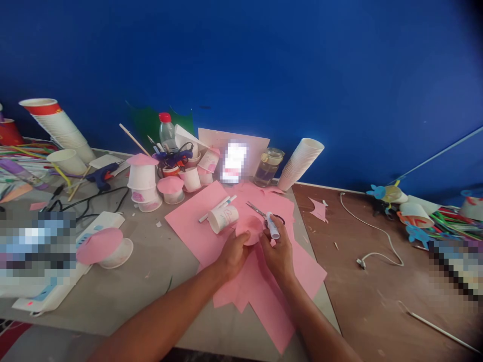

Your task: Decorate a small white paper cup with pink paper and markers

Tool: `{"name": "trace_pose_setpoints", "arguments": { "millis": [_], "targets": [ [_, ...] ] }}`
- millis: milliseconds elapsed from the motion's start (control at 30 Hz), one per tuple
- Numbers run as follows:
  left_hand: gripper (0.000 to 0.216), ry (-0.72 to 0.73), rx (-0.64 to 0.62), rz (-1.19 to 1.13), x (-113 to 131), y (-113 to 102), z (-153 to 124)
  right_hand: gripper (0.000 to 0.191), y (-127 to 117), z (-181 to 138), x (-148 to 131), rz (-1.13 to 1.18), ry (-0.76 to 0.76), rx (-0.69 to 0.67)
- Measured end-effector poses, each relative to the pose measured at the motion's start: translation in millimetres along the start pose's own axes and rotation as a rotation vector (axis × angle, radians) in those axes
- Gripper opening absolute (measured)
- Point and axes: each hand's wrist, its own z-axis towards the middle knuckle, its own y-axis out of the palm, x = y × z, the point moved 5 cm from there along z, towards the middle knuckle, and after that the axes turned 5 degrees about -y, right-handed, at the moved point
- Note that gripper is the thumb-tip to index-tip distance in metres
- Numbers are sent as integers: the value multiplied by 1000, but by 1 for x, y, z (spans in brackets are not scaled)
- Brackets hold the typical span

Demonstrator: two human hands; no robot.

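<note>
My left hand (234, 252) pinches a round pink paper disc (249, 229) at its lower left edge. Over the disc's right side, my right hand (278, 250) grips a white glue stick (272, 225). Both hands hover above large pink paper sheets (192, 218) spread on the grey table (151, 281). A white paper cup (223, 217) lies on its side just left of the disc. Scissors (260, 211) lie open behind the disc, and two white pens (218, 207) rest beside the cup.
Paper cups topped with pink discs (142, 182) stand at the back left, and another one (107, 247) lies nearer. A glue gun (101, 175), cables, cup stacks (301, 162), a bottle (166, 131) and a jar (268, 166) crowd the back. A white cable (373, 231) crosses the brown table on the right.
</note>
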Motion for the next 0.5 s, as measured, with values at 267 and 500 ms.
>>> {"name": "trace_pose_setpoints", "arguments": {
  "millis": [267,500],
  "targets": [
    [52,-50,156,147,6,-8,-7,40,-9,10,1,-261,-378,-127],
    [32,-54,74,194,8,-4,-5,43,-13,14,5,-214,-414,-170]
  ]
}}
